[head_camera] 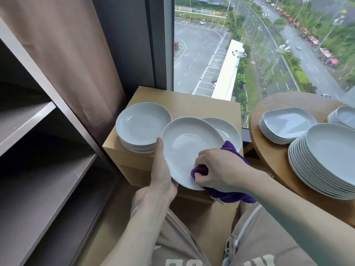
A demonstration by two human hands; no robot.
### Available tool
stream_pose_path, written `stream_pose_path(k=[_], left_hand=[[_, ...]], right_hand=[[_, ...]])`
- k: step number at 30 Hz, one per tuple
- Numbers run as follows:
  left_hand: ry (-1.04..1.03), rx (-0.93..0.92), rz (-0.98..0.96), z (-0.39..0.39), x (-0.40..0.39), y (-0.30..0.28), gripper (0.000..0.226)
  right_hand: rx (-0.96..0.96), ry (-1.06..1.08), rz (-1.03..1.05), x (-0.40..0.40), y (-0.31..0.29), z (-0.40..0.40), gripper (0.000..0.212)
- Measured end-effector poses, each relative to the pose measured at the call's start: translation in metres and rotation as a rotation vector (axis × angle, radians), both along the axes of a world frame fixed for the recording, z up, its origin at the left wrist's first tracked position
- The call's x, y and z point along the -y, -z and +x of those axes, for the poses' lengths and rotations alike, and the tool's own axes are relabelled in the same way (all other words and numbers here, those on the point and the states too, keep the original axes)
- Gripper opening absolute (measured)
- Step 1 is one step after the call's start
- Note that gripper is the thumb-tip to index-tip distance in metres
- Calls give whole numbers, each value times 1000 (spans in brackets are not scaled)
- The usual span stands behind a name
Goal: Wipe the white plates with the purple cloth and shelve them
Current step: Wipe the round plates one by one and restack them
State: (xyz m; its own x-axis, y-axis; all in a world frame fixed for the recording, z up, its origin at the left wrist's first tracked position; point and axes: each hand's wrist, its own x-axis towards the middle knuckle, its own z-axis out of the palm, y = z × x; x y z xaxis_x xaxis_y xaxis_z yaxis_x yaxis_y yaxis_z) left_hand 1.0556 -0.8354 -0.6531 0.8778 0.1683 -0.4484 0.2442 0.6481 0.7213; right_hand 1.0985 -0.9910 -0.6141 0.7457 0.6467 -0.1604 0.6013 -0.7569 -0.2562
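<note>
Lettering in cream is seen on the beige clothing (184, 254) at the bottom edge, but it is cut off and cannot be read (only fragments of large characters show). No other writing is visible.

One white plate (184, 148) is held tilted above the small wooden cabinet (211, 104). Its left rim is gripped by the left hand (163, 173), thumb laid along the edge and fingers hidden beneath. The purple cloth (230, 194) is bunched in the right hand (217, 169), whose fingers are curled tightly round it and pressed onto the plate's lower right part.

On the cabinet, a stack of round plates (140, 127) stands at the left, and a further plate (228, 131) lies partly behind the held one. On the round wooden table (269, 150) at the right, three more stacks are set: squarish dishes (284, 121), large plates (326, 156) and a pile (343, 116) cut by the frame edge.

Grey shelves (38, 150) stand at the left.
</note>
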Motion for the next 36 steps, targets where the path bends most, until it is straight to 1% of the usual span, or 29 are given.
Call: stream_pose_path(k=[3,6,9,12,14,16,19,21,25,28,30,34,36], left_hand=[[0,37,69,0,-4,1,60],[17,61,103,-3,-3,1,56],[82,45,126,-6,5,-1,59],[178,18,148,-8,18,0,63],[199,-24,122,-9,26,1,61],[192,-51,92,-9,29,4,57],[136,-91,59,-8,24,1,57],[101,-115,46,-8,20,-2,57],[74,-143,43,-9,18,-4,59],[88,-160,45,-11,20,-2,63],[83,-152,66,-10,18,0,61],[29,-99,135,-8,12,-2,57],[22,-69,186,-10,11,-3,51]], right_hand=[[-13,146,49,7,10,11,29],[49,288,135,10,19,23,26],[145,383,176,9,23,34,26],[187,439,201,0,21,43,28],[198,411,245,-10,18,43,27],[199,326,281,-20,14,34,27],[201,176,286,-31,8,14,26],[185,126,272,-35,7,1,27],[178,108,266,-34,11,-13,29],[117,113,269,-29,10,-15,28],[90,108,270,-23,10,-18,27],[46,131,208,-7,11,-20,29],[11,139,173,3,14,-18,29]])
